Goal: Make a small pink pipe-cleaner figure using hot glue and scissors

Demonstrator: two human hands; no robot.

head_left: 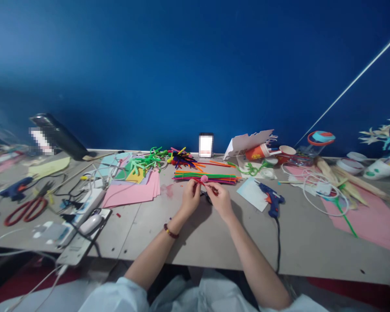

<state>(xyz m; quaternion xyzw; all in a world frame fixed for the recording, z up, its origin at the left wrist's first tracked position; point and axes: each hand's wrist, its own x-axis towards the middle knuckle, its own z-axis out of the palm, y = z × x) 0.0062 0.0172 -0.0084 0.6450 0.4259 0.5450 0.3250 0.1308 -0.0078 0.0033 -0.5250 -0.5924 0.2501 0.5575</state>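
My left hand [191,196] and my right hand [219,200] are close together over the middle of the table, both pinching a red pipe cleaner [200,182]. A small fuzzy pink ball [204,178] shows between the fingertips; whether it is joined to the pipe cleaner I cannot tell. Just behind the hands lies a bundle of straight, many-coloured pipe cleaners [224,177]. Below the fingers, partly hidden, rests a dark-handled tool [208,197], perhaps scissors. To the right a blue glue gun [273,200] lies partly on a pale blue sheet [251,193].
Pink paper sheets [130,193], a power strip [84,212] and red-handled scissors [27,211] lie left. Bent green pipe cleaners [149,161] and a lit phone [206,145] stand behind. An orange paper cup [257,151] and a coiled white cable [325,195] are right. A blue wall [182,78] closes the back.
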